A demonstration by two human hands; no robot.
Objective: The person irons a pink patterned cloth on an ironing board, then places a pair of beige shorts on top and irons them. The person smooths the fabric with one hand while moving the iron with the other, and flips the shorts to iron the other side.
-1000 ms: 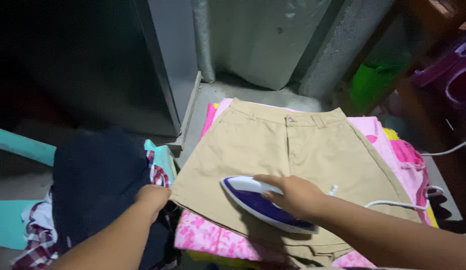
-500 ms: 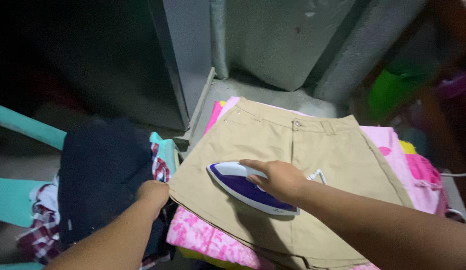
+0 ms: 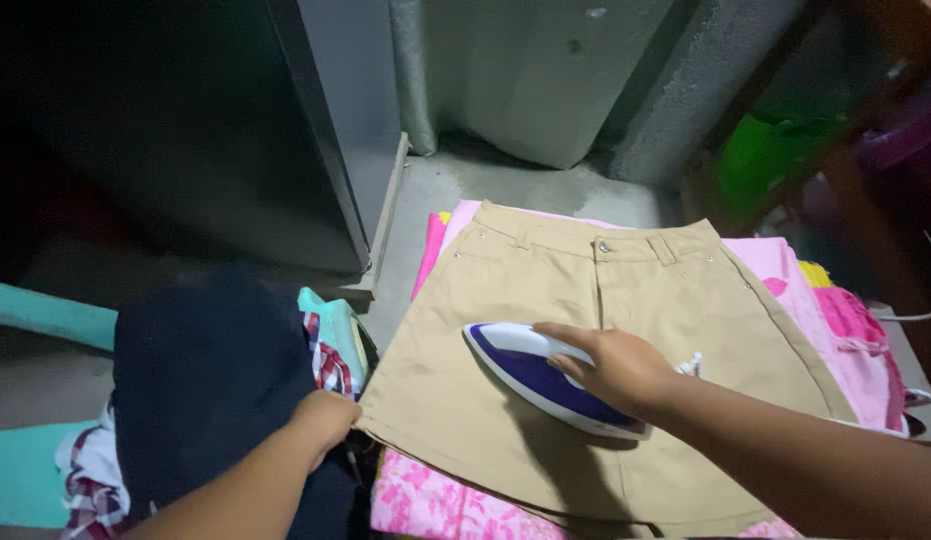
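Left edge, 9 o'clock: dark navy garment [image 3: 210, 390] heaped on a teal chair [image 3: 45, 315], with plaid cloth [image 3: 330, 365] and more laundry under it. Soft, floppy pile, no structure.

Left hand [image 3: 325, 420] at 7 o'clock, at the lower-left hem corner of the khaki shorts [image 3: 585, 300]. Fingers curled shut at the fabric edge, looks like it's pinching or pinning the hem, but the contact is hidden under the knuckles, so I can't tell if cloth is actually between the fingers.

Centre: shorts lie flat, front up, waistband at 12 o'clock, hem toward 6. Twill-type cloth by the look: light, limp, but stiffer than the pile beside it. Judgement: it will slide and bunch on the pink padding [image 3: 845, 330] unless tensioned. Best hold is the hem or side seam, pulled away from the iron's travel.

Iron [image 3: 545, 380] sits soleplate-down on the shorts, mid-left leg, pointed nose toward 10 o'clock. White and purple body. Judgement: rigid, fairly heavy, hot underneath, glides easily on flat cloth. Only safe grab is the top handle.

Right hand [image 3: 610, 365] at 5 o'clock from the waistband button, wrapped over the iron's handle, closed grasp, index finger stretched forward along the top.

Right, 3 o'clock: white cord [image 3: 910, 317] trails off the edge. Could snag. Green container [image 3: 765, 160] at 1 o'clock, blurred.
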